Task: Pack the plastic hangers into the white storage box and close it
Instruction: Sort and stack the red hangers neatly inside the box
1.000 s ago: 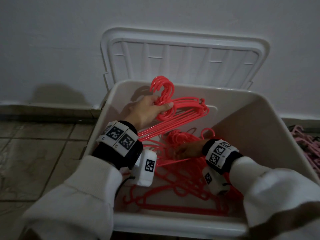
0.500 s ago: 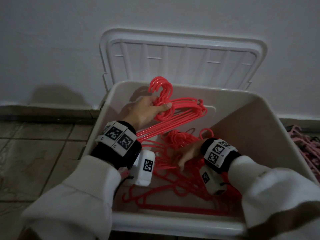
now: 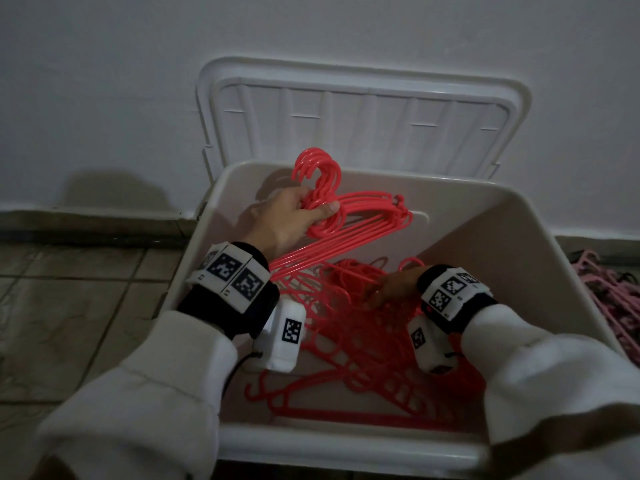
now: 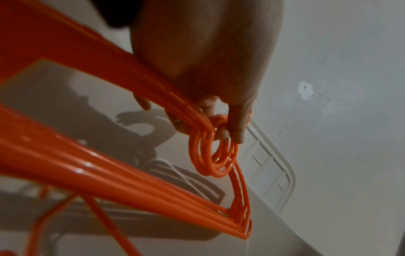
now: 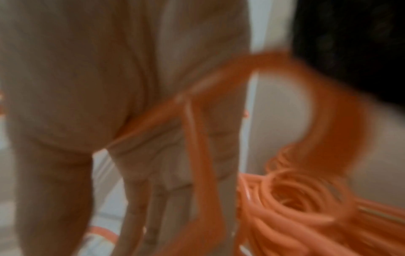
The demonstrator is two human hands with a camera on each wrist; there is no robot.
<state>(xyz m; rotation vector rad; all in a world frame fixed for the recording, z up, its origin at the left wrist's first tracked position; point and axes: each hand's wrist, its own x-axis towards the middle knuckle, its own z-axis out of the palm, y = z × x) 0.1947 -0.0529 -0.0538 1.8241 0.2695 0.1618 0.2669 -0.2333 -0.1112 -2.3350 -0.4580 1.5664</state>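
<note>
A white storage box (image 3: 519,223) stands open on the floor, its lid (image 3: 346,109) leaning upright against the wall behind. A tangled pile of red plastic hangers (image 3: 346,362) lies in the box. My left hand (image 3: 294,220) grips a bundle of red hangers (image 3: 367,216) by the necks just below the hooks, at the box's back left. In the left wrist view the fingers (image 4: 236,124) curl round the hook stems (image 4: 210,155). My right hand (image 3: 391,289) is lower, on the pile. In the blurred right wrist view its fingers (image 5: 140,199) hang straight beside hanger hooks (image 5: 295,199).
A heap of pink hangers (image 3: 616,289) lies on the floor right of the box. Tiled floor (image 3: 69,306) spreads to the left. A white wall (image 3: 104,81) rises close behind the box and lid.
My right hand has shifted slightly among the pile of hangers, its fingers turning downward. My left hand has kept the bundle in nearly the same place.
</note>
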